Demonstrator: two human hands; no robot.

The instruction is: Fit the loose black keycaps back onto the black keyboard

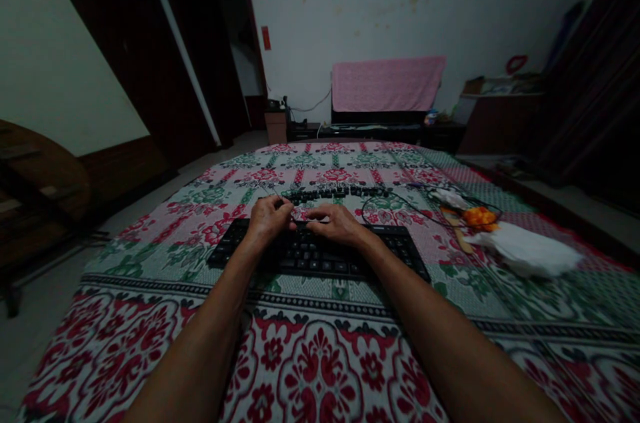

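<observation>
I see both forearms stretched forward over the bed [150,316]; left hand [267,217] and right hand [336,223] rest curled on the black keyboard's [320,256] far edge; whether either grip pinches anything, I cannot tell.

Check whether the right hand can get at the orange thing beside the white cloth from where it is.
Probably yes. The right hand rests on the keyboard, and the orange thing lies to its right on the bedspread. Only a thin black cable lies between them.
</observation>
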